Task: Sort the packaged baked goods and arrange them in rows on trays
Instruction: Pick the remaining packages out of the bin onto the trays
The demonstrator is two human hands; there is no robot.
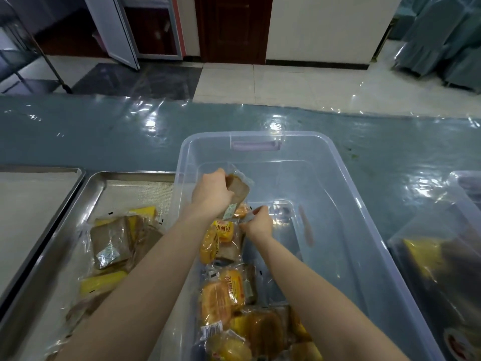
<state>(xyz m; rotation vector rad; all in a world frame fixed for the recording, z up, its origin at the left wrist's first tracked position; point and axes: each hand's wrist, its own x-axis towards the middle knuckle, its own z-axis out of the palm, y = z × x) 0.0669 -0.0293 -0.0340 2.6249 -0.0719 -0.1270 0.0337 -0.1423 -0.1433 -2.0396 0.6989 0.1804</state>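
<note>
My left hand (212,190) grips a clear packet holding a brown cake slice (238,190), raised inside the clear plastic bin (338,162). Just below it, my right hand (259,222) pinches the wrapper of another packet (240,212) with an orange bun in it. Several packets of yellow and orange buns (223,290) lie heaped in the near part of the bin. To the left, a steel tray (86,188) carries brown cake packets (112,241) and yellow cake packets (100,281) in a loose pile.
A second steel tray (39,194) lies at the far left. Another clear bin (437,256) with packaged goods stands at the right edge. The table has a teal cover under glossy plastic film (104,131). Beyond it are tiled floor, a rack and covered chairs.
</note>
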